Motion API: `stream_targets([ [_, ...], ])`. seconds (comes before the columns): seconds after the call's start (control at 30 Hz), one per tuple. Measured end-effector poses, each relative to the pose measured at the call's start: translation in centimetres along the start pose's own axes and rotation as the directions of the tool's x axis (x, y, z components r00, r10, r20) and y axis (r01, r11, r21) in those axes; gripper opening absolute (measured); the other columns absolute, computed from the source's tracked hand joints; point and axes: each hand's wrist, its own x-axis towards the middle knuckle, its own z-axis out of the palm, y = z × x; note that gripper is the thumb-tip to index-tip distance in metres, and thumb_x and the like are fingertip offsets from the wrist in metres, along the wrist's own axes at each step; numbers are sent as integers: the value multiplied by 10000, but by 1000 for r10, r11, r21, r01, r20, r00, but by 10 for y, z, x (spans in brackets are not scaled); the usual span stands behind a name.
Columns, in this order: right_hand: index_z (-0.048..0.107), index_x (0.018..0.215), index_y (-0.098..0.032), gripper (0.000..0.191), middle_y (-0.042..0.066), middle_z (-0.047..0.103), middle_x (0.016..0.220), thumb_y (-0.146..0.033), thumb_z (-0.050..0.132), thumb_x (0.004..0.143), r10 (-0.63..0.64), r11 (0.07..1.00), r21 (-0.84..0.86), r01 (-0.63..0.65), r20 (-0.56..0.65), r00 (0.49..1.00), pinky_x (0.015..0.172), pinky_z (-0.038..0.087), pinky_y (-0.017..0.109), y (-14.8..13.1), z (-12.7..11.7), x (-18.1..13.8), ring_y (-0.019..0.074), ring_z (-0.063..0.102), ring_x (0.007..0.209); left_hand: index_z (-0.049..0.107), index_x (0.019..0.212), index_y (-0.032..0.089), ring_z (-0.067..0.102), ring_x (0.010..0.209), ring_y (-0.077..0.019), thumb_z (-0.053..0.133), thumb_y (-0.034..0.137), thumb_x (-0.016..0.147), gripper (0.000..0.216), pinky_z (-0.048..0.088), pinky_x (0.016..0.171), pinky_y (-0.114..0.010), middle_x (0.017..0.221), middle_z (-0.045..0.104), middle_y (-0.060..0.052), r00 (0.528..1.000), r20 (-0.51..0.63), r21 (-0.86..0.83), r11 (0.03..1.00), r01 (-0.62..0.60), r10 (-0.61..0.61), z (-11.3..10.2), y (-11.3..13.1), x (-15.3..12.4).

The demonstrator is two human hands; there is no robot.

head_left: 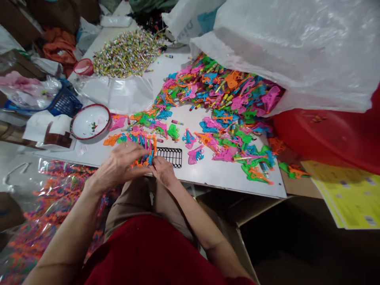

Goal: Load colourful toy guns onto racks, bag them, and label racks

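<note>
A black wire rack (169, 156) lies at the front edge of the white table. Its left part is packed with a row of upright plastic toy guns (142, 139) in pink, blue, orange and green. Over the front of that row, my left hand (120, 160) curves its fingers and thumb around the toy guns. My right hand (163, 171) has its fingertips together at a blue toy gun (150, 158), at the row's right end. Both hands nearly touch there, and the fingertips are partly hidden. Loose toy guns (196, 155) lie right of the rack.
A large heap of toy guns (237, 93) spills from a white plastic bag (297, 51). Small candy-filled tubes (127, 53) are piled at the back left. An enamel bowl (90, 122), a blue basket (65, 101), a red basin (332, 134) and yellow printed sheets (347, 194) surround the work area.
</note>
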Motion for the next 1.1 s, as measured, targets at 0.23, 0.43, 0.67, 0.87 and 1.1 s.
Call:
stream_targets([
  [0.23,602,940,-176,149,68,640,867,-312,542,939,80,996,20,-82,81,994,673,422,238,-4,-10,2,178,589,862,595,1164,232,637,1044,-206,647,289,861,313,518,922,-361,1077,690,-68,965,-252,89,991,101,-75,50,9,-46],
  [0.43,606,909,-181,145,66,643,855,-318,562,928,129,988,74,-136,86,988,706,448,261,-7,-8,5,193,604,850,613,979,218,659,985,-218,699,320,813,213,537,873,-372,996,699,-77,929,-362,54,993,107,-80,59,13,-39],
  [0.67,653,987,-188,128,34,676,877,-263,613,891,188,893,385,-233,150,971,707,478,253,10,-41,-1,157,626,786,540,700,211,647,865,-194,537,243,899,201,503,833,-387,886,686,-74,846,-384,-24,920,392,-370,57,34,-20],
  [0.87,603,1183,-176,394,74,644,1065,-379,653,850,214,803,579,-144,-55,975,688,492,246,30,-81,52,147,617,833,575,886,194,633,870,-201,512,194,887,63,493,829,-376,884,675,-70,839,-366,-58,909,412,-403,53,37,-9],
  [1.1,678,961,-189,245,18,656,840,-394,554,906,134,809,585,-61,-83,988,699,460,236,25,-56,94,128,584,743,598,956,192,625,922,-213,430,149,877,190,490,874,-401,949,671,-77,886,-259,-84,922,377,-385,48,33,-12],
])
